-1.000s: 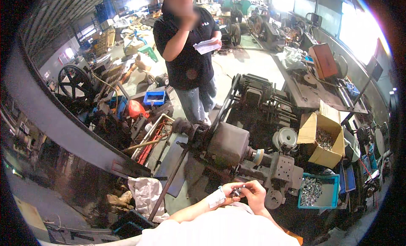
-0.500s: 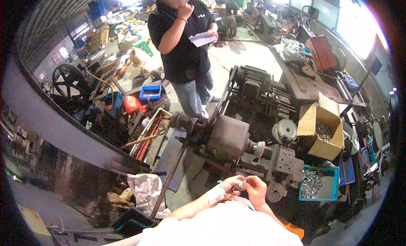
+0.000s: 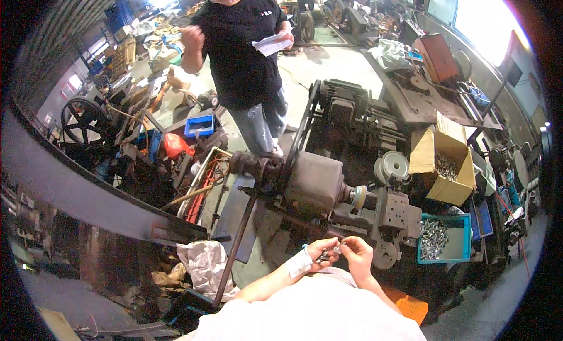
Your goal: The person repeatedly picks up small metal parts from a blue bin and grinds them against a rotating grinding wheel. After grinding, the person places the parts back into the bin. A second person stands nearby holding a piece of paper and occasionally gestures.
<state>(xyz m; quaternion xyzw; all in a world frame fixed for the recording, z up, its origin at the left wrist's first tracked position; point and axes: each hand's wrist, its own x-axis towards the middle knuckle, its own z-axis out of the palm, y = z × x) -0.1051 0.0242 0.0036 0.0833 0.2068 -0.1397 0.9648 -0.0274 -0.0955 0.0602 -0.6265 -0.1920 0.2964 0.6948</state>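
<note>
Close in front of my body, both hands are together at chest height. My left hand (image 3: 316,252) is closed around several small shiny metal parts (image 3: 324,257), some showing between the fingers. With fingers pinched, my right hand (image 3: 359,256) touches a small metal piece (image 3: 338,248) beside the left fingertips. Its exact shape is too small to make out. A white wrap (image 3: 299,263) circles my left wrist. Just beyond my hands stands a dark lathe-like machine (image 3: 316,180), with a round handwheel (image 3: 385,255) right of my right hand.
A teal bin (image 3: 456,242) with shiny metal parts is at the right, below an open cardboard box (image 3: 423,159) of small parts. Across the machine a person in a black shirt (image 3: 243,65) holds paper (image 3: 271,44). A long bar (image 3: 237,247) slants at left near crumpled white sacking (image 3: 202,265).
My hands have shifted slightly, and more metal parts show in the left one. The other person's raised hand has moved left and down, away from the chin. The whole view has tilted a little.
</note>
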